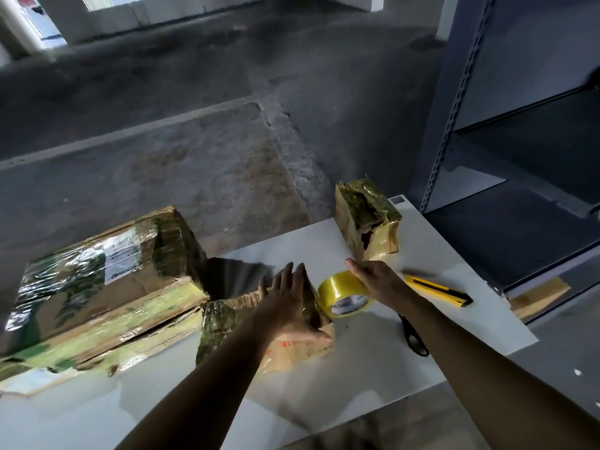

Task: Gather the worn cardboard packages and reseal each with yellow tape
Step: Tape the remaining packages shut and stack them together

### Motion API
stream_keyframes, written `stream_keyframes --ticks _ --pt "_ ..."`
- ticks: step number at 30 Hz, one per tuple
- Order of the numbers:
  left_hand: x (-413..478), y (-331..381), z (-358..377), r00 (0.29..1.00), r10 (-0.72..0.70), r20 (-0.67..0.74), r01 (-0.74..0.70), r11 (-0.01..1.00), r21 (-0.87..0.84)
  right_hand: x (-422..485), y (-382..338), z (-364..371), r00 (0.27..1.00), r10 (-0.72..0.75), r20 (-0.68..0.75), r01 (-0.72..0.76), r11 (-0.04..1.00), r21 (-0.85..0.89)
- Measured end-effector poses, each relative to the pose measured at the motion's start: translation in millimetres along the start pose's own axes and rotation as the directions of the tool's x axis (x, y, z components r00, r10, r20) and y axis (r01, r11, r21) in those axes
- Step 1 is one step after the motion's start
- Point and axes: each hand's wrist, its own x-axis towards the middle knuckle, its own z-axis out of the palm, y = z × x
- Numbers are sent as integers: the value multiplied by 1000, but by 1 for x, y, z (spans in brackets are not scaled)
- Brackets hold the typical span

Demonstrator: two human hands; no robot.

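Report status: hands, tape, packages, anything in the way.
Left hand flat on small package. Right hand on yellow tape roll, grip unclear. Knife and scissors beside it, not blocking.

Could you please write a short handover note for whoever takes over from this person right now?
Left hand: open, pressing flat on the small package mid-table.
Right hand: on top of the yellow tape roll beside that package; grip unclear.
Things: large package at the left of the table, torn package at its far edge, utility knife and scissors right of the roll.
Done: three packages gathered on the table.
Left: no strip pulled yet; all three look worn, so tape each.
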Motion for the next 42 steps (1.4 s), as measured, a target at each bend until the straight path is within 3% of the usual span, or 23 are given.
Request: stream_keyframes --ticks 7,9,11,13,14,16,18,21,24,27,29,35,38,40,42 --pt "8 15 -7 990 90 -106 -80 993 89 -6 7 2 988 148 -34 -142 982 126" --pt "5 9 -14 983 110 -147 -103 993 58 -3 -2 -2 983 169 -67 -148 958 247" --pt "1 2 -27 965 123 -234 -131 991 -22 0 -20 -8 975 205 -88 -131 845 518" --pt "-10 -5 -43 937 106 -333 -167 973 -160 2 -48 -14 983 166 -83 -44 645 763" --pt "-16 -9 -50 925 89 -368 -186 954 -237 1 -64 -18 993 110 -45 -26 570 821" --pt "-32 -18 -58 907 54 -417 -225 900 -374 -2 -99 -18 997 13 76 -71 528 846" --pt "-47 -29 -54 910 4 -415 -227 842 -489 -5 -128 -9 987 -40 156 -98 618 780" --pt "-67 -48 -30 934 -61 -352 -154 820 -551 -19 -156 20 992 -77 98 1 790 613" --pt "-84 -70 -13 959 -80 -274 -93 821 -563 -29 -165 54 987 -126 103 59 867 496" --pt "-92 -93 -6 989 -51 -139 -50 768 -638 -32 -171 83 966 -207 158 122 896 428" --pt "-93 -108 8 990 -98 -106 -19 644 -765 -35 -175 100 954 -230 190 144 913 381" --pt "-103 -110 19 981 -57 -186 -135 488 -862 -36 -174 121 951 -225 214 129 914 385" --pt "-103 -111 12 987 -46 -157 -119 456 -882 -37 -176 125 961 -255 102 211 923 322" --pt "-103 -115 12 985 -52 -167 -121 491 -863 -30 -180 113 961 -274 31 265 948 176" --pt "-104 -120 10 984 -51 -171 -126 480 -868 -20 -180 84 973 -227 -33 227 974 1"
